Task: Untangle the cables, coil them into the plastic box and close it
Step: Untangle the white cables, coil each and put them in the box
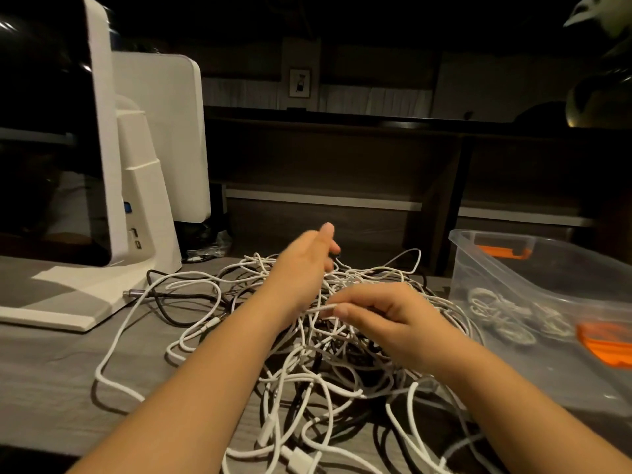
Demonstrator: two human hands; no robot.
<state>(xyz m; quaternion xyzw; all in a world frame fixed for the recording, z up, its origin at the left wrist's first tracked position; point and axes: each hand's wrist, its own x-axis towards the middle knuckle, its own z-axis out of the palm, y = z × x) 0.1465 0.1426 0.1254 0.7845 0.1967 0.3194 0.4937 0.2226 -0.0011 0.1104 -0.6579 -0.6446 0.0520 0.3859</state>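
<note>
cables: tangled white and dark heap on the counter, under both hands | right hand: grip pinching a white cable above the heap | left hand: blurred, grip unclear | plastic box: right, lid off, coils inside

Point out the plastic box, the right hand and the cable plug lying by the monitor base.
plastic box (460, 268): head view, on its near left wall.
right hand (390, 319): head view, middle of the hand, pinching a white cable.
cable plug (131, 293): head view, on its metal end.
</note>
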